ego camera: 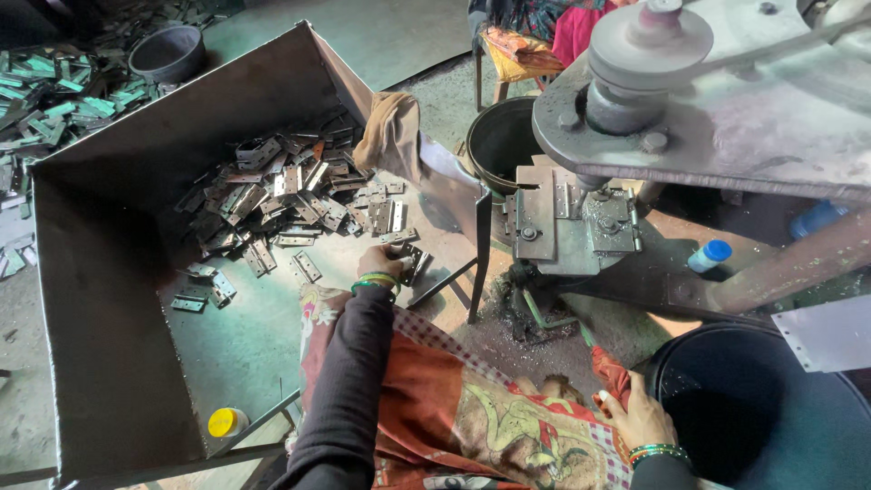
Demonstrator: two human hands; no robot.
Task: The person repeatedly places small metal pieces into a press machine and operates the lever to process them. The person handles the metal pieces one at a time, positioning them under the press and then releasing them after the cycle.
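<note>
My left hand (381, 264) reaches into a big metal tray (100, 272) and closes on a metal hinge (415, 263) at the near edge of a heap of hinges (290, 195). Green bangles ring that wrist, and the sleeve is black. My right hand (638, 416) rests on my lap, gripping a fold of red patterned cloth (610, 374) beside a dark bucket (762, 408). A press machine (653, 100) stands above, with a hinge-shaped fixture plate (562, 222) under it.
A second black bucket (502, 136) sits behind the tray. A brown rag (392, 136) hangs over the tray wall. A yellow-capped bottle (227, 423) and a blue-capped bottle (709, 256) lie nearby. More hinges (45, 91) and a bowl (168, 53) cover the floor at upper left.
</note>
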